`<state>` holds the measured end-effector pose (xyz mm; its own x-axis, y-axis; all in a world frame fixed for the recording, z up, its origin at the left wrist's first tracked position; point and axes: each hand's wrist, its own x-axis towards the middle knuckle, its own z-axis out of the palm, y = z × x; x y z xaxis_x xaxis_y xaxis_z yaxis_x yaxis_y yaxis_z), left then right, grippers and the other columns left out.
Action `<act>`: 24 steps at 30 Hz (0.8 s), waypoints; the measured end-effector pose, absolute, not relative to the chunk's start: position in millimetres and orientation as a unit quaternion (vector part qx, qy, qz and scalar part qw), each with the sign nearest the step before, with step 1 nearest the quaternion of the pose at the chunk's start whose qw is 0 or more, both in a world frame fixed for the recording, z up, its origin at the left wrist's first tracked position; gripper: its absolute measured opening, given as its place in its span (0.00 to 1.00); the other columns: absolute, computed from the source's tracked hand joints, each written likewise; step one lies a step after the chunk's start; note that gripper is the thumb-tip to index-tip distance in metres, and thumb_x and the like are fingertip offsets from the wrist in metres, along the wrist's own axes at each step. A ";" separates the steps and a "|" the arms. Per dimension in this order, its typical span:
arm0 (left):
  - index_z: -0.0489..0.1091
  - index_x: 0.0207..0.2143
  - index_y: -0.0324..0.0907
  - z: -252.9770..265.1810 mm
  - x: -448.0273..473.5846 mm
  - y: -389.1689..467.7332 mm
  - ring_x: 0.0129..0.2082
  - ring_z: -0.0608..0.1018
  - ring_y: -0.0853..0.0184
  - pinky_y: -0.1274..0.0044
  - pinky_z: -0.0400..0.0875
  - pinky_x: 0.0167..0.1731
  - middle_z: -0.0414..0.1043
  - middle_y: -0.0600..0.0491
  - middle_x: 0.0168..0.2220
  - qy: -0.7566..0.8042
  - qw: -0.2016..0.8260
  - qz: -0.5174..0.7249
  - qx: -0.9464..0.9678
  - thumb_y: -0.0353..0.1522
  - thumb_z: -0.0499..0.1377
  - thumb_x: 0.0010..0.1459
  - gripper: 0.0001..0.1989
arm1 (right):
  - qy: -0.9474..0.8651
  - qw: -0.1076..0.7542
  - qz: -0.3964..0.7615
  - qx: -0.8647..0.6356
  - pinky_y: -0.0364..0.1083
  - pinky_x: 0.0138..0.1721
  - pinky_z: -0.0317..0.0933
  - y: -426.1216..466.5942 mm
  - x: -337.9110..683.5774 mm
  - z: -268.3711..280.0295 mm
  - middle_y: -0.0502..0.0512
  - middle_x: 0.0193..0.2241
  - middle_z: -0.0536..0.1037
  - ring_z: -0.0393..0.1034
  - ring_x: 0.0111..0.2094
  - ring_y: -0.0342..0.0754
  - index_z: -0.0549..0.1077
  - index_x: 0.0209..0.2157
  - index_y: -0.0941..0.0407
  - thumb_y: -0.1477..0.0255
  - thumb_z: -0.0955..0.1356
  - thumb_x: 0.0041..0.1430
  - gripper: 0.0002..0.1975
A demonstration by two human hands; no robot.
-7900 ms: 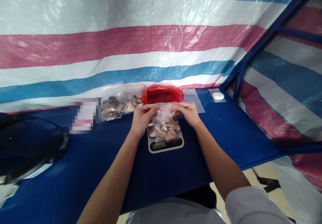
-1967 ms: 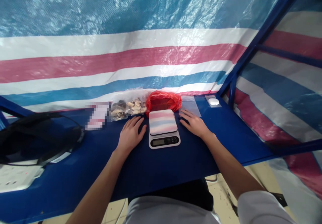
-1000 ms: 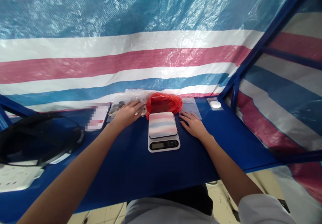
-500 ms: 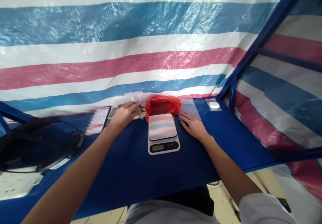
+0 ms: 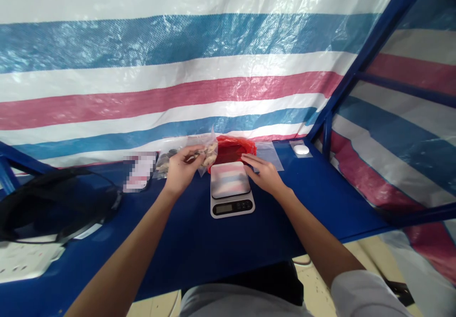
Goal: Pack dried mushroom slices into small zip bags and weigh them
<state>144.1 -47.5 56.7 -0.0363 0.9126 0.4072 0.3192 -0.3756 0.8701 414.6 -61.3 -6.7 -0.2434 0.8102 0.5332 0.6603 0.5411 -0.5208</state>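
My left hand point(image 5: 184, 166) is closed on a clear plastic bag point(image 5: 211, 154) with pale, tan lumpy pieces inside, held at the left side of an open red plastic bag point(image 5: 236, 146). What the pieces are I cannot make out. My right hand point(image 5: 262, 172) is open, fingers stretched out by the red bag's right front edge and the scale's upper right corner. A white kitchen scale point(image 5: 231, 184) with a dark display panel lies in front of the red bag, with only reflections on its platform.
Another clear bag point(image 5: 164, 161) with dark and tan pieces lies left of my left hand, beside a phone point(image 5: 141, 170). A flat clear bag point(image 5: 272, 155) and a white case point(image 5: 301, 149) are at right. A black mesh item point(image 5: 57, 203) and a power strip point(image 5: 28, 260) sit at left.
My left hand has lifted the clear bag of tan pieces and moved it right, against the red bag. My right hand has shifted left, toward the red bag's opening.
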 end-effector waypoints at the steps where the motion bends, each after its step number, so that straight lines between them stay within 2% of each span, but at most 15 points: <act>1: 0.79 0.43 0.40 53.7 147.8 -50.4 0.43 0.81 0.59 0.69 0.75 0.47 0.81 0.47 0.44 0.472 0.307 0.542 0.623 0.42 0.68 0.53 0.19 | -0.775 0.412 0.116 -0.464 0.50 0.64 0.64 -59.2 410.6 -4.3 0.52 0.59 0.75 0.70 0.60 0.51 0.75 0.58 0.50 0.66 0.63 0.69 0.20; 8: 0.80 0.39 0.43 26.6 160.5 -63.7 0.42 0.81 0.58 0.65 0.76 0.46 0.81 0.48 0.42 0.381 0.514 0.578 0.506 0.40 0.75 0.45 0.19 | -0.660 0.497 0.305 -0.473 0.54 0.61 0.66 -37.4 388.2 -4.7 0.51 0.54 0.80 0.75 0.55 0.53 0.76 0.56 0.49 0.62 0.67 0.65 0.19; 11: 0.80 0.38 0.43 19.8 162.1 -68.7 0.41 0.82 0.59 0.64 0.76 0.47 0.82 0.50 0.41 0.362 0.571 0.569 0.468 0.37 0.75 0.44 0.18 | -0.621 0.525 0.383 -0.438 0.54 0.59 0.69 -32.7 382.1 -9.0 0.53 0.52 0.81 0.76 0.54 0.53 0.78 0.54 0.51 0.58 0.68 0.63 0.21; 15: 0.80 0.36 0.44 11.3 161.7 -71.3 0.40 0.82 0.60 0.64 0.76 0.46 0.81 0.51 0.38 0.363 0.598 0.567 0.435 0.36 0.75 0.43 0.16 | -0.588 0.536 0.440 -0.416 0.53 0.49 0.75 -32.3 380.2 -12.1 0.54 0.45 0.84 0.79 0.46 0.53 0.81 0.48 0.53 0.54 0.71 0.58 0.22; 20: 0.79 0.34 0.43 -0.3 157.3 -68.7 0.35 0.81 0.65 0.69 0.77 0.42 0.80 0.54 0.34 0.372 0.613 0.562 0.413 0.35 0.75 0.42 0.16 | -0.557 0.537 0.457 -0.438 0.51 0.40 0.76 -31.2 383.6 -12.3 0.54 0.35 0.84 0.79 0.37 0.52 0.83 0.38 0.55 0.58 0.77 0.48 0.18; 24: 0.78 0.38 0.42 -3.4 145.3 -63.4 0.39 0.81 0.62 0.68 0.76 0.44 0.81 0.50 0.40 0.416 0.547 0.547 0.478 0.38 0.75 0.43 0.19 | -0.560 0.514 0.465 -0.454 0.47 0.33 0.75 -28.9 384.7 -8.9 0.52 0.34 0.84 0.78 0.31 0.49 0.82 0.35 0.55 0.59 0.77 0.46 0.16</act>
<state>145.3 -63.4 -3.4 0.0549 0.9962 0.0669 -0.2005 -0.0546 0.9782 384.7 -28.9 -8.9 -0.0582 0.9864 0.1539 0.0305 0.1559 -0.9873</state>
